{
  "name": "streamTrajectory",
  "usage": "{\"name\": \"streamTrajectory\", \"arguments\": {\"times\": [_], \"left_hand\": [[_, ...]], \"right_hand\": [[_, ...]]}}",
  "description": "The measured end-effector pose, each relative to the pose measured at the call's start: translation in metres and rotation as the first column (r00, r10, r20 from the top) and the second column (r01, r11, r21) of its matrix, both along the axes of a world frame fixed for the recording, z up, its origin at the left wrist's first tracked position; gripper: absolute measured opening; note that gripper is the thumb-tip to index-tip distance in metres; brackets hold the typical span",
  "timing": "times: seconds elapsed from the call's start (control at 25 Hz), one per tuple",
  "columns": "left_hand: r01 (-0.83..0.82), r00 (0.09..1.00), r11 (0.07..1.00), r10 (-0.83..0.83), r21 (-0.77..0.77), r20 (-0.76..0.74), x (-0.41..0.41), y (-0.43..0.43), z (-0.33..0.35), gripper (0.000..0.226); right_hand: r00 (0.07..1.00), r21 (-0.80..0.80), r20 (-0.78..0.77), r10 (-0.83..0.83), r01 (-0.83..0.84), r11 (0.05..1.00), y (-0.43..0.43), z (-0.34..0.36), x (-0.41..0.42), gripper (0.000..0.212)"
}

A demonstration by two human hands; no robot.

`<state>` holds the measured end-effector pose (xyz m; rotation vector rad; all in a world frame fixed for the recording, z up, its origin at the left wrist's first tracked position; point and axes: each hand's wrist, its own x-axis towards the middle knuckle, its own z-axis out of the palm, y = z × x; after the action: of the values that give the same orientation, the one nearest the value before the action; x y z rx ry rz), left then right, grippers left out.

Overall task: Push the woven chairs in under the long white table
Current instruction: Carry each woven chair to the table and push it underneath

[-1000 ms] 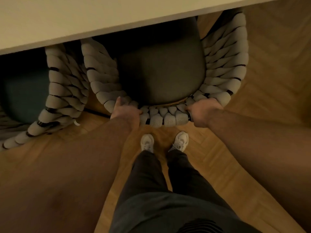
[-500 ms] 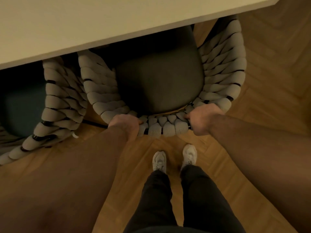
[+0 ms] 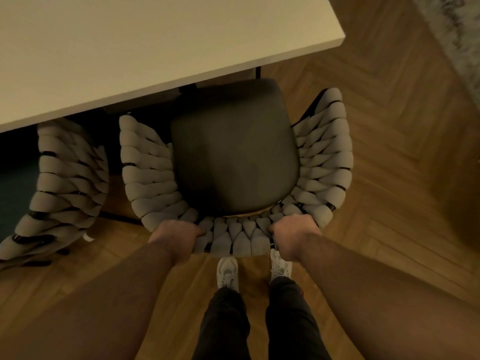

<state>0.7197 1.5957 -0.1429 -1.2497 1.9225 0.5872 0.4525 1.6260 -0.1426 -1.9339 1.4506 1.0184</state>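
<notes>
Standing: your white trainers (image 3: 228,272) are planted on the herringbone wooden floor (image 3: 389,178) just behind the chair, toes toward the table.
Left hand: your left hand (image 3: 176,237) is curled over the top rail at the left of the back's curve, clamped round the rope. The fingertips are hidden on the inner side.
Right hand: your right hand (image 3: 291,235) grips the same rail at the right of the curve, knuckles up, wrapped round it in the same way.
Thing held: the beige, thick-rope woven chair (image 3: 233,240) has a tub-shaped back, arms that sweep forward and a dark rounded seat cushion (image 3: 233,157). It stands on the floor directly ahead of you, its back between your hands.
Axis: its back-to-front line runs straight away from you toward the table edge. Both hands are equally near, so neither should lead.
Deciding relation: the long white table (image 3: 155,48) lies just beyond the chair. Only the cushion's front lip reaches the edge, while most of the seat and both arms are out, so the push is forward, away from your body.
Hazard: the dark table leg (image 3: 258,72) stands just past the seat's front right corner and may catch it, so you may need to steer slightly left.
Neighbour: the second woven chair (image 3: 70,183), of the same weave, sits to the left and deeper under the table, close to your chair's left arm but apart from it.
Far: a pale shaggy rug (image 3: 457,35) lies at the top right.
</notes>
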Motion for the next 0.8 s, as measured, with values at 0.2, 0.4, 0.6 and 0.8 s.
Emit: {"name": "streamTrajectory", "arguments": {"times": [0.2,0.4,0.6,0.8], "left_hand": [[0.032,0.999,0.999,-0.032,-0.012,0.007,-0.033,-0.004,-0.003,0.068],[-0.008,0.999,0.999,0.009,-0.033,0.03,-0.045,-0.028,-0.006,0.064],[-0.077,0.997,0.997,0.077,-0.031,0.011,-0.062,-0.067,-0.008,0.064],[-0.1,0.995,0.994,0.101,-0.03,0.004,-0.071,-0.088,-0.002,0.061]], "right_hand": [[1.0,0.005,-0.015,0.003,-0.002,1.0,-0.006,0.003,-0.032,0.022],[0.999,-0.019,0.011,0.036,-0.036,0.999,-0.043,0.0,-0.044,0.022],[0.997,-0.07,-0.016,0.076,-0.077,0.995,-0.094,-0.005,-0.063,0.021],[0.992,-0.047,0.0,0.129,-0.129,0.99,-0.122,-0.005,-0.072,0.02]]}}
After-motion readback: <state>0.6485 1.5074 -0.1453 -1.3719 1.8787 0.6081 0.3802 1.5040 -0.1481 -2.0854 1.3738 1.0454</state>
